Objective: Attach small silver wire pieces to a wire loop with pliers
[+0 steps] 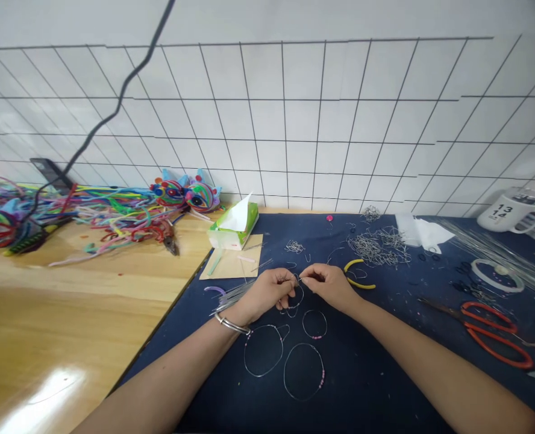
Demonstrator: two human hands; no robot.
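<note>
My left hand (274, 292) and my right hand (326, 282) meet over the dark blue cloth, with fingertips pinched. Between them is a thin wire ring (302, 296), its lower part hanging under the fingers. The exact grip point is too small to make out. Below lie several finished-looking wire rings: a small one with pink beads (315, 337), a larger one (323, 378) with beads on its right side, and another (262, 375) at the left. Just right of my right hand are yellow-handled pliers (362, 285), partly hidden by it.
A pile of bent wire hooks (379, 246) lies beyond my right hand. Red-handled scissors (497, 346), a white tape roll (497, 288) and a mug (502, 212) stand or lie rightward. A tissue box (235, 226) is at the back, with colourful pipe cleaners (118, 214) farther left.
</note>
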